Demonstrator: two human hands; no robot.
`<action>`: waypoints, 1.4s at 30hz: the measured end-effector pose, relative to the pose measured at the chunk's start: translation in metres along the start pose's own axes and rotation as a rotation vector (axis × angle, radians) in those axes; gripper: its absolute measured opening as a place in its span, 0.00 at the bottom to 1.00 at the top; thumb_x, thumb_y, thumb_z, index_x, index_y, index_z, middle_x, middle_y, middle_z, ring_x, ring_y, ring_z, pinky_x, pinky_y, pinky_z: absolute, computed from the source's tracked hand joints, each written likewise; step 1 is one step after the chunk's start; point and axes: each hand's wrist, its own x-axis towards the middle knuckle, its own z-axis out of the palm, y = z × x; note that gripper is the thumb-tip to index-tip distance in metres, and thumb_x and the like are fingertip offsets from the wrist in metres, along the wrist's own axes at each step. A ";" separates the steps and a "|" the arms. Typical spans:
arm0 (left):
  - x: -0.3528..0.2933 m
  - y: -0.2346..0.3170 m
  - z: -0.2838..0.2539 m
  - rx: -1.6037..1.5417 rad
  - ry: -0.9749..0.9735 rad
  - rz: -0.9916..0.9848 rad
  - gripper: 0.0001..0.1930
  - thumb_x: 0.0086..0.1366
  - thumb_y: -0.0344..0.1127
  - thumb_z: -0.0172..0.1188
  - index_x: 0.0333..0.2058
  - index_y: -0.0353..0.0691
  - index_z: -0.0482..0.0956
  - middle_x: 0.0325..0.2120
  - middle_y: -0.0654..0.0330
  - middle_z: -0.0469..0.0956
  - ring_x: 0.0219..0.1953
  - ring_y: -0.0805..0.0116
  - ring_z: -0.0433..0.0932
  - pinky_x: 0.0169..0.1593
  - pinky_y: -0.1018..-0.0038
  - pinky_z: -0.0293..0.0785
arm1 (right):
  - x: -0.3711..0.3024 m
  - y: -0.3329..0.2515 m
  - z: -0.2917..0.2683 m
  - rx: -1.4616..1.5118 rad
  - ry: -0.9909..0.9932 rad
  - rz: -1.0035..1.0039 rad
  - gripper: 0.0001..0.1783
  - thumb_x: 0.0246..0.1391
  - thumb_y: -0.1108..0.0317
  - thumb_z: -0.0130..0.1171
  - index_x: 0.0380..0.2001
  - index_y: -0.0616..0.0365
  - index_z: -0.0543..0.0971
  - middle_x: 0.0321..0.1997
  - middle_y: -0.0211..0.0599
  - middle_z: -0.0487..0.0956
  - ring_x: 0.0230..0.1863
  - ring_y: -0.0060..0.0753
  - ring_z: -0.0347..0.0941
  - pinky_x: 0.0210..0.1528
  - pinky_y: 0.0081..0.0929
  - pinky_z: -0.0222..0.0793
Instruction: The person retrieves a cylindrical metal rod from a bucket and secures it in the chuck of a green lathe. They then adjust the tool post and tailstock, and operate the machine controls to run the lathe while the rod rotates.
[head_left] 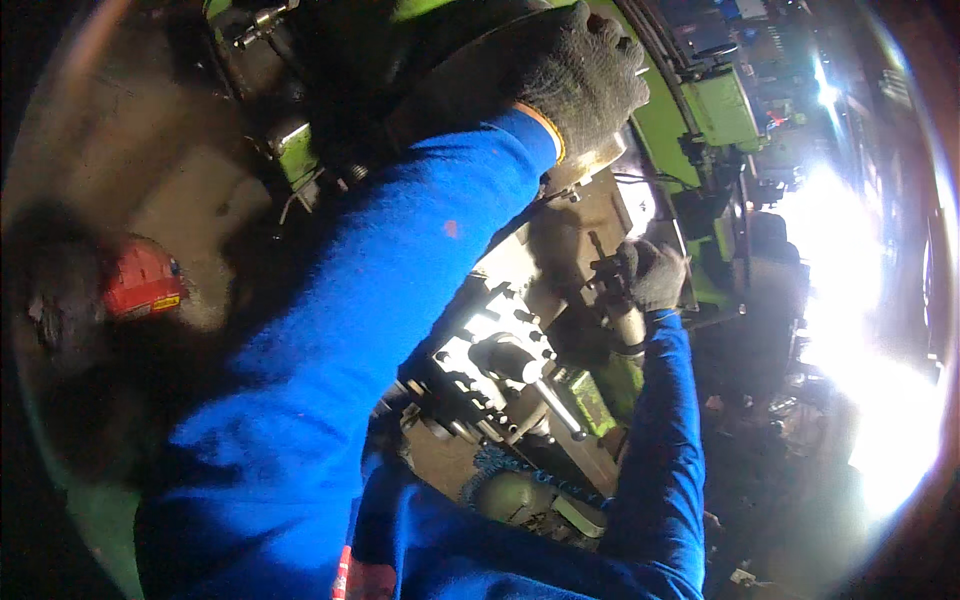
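My left hand (588, 85), in a grey knit glove with an orange cuff edge, reaches to the top of the view over a green lathe. Its fingers are curled, and a small pale tip shows beside them; what they grip is hidden. Just below that hand lies a shiny round metal part (603, 160). My right hand (656, 276), gloved the same way, is closed around a dark metal piece (606, 270) with short arms sticking out. A metal cylinder (628, 325) is just below this hand. Between my sleeves sits a bright tool post (495, 350) with several bolts and a lever handle (560, 408).
Green machine body (720, 105) rises at upper right. On the floor at left stands a red object (143, 276) with a yellow label. A coiled blue hose (490, 462) lies near the lower middle. Strong glare (850, 300) washes out the right side.
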 end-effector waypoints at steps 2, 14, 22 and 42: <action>-0.005 -0.005 -0.032 -0.096 -0.058 0.043 0.27 0.59 0.63 0.73 0.52 0.54 0.91 0.56 0.49 0.80 0.63 0.51 0.75 0.69 0.50 0.68 | 0.016 0.011 -0.010 -0.029 -0.119 -0.187 0.21 0.57 0.41 0.72 0.30 0.48 0.88 0.30 0.46 0.82 0.34 0.59 0.81 0.42 0.54 0.78; 0.012 0.012 0.002 0.144 0.023 0.209 0.17 0.70 0.48 0.67 0.54 0.52 0.90 0.54 0.53 0.81 0.60 0.49 0.78 0.66 0.49 0.74 | -0.015 0.036 -0.027 0.567 0.241 0.306 0.18 0.68 0.59 0.67 0.54 0.57 0.86 0.43 0.50 0.87 0.48 0.55 0.85 0.54 0.41 0.79; 0.011 -0.006 0.015 0.271 0.042 0.203 0.14 0.72 0.38 0.63 0.52 0.45 0.89 0.65 0.49 0.80 0.65 0.44 0.78 0.68 0.49 0.75 | 0.011 0.093 0.037 1.041 -0.533 0.444 0.20 0.70 0.73 0.59 0.62 0.54 0.86 0.50 0.36 0.91 0.47 0.34 0.87 0.51 0.34 0.82; 0.003 0.003 0.015 0.050 0.165 0.118 0.16 0.69 0.42 0.65 0.54 0.53 0.91 0.62 0.55 0.82 0.68 0.50 0.75 0.75 0.49 0.67 | 0.073 0.134 0.099 0.253 -0.830 -0.424 0.15 0.72 0.62 0.63 0.54 0.52 0.90 0.51 0.42 0.90 0.54 0.44 0.87 0.59 0.43 0.82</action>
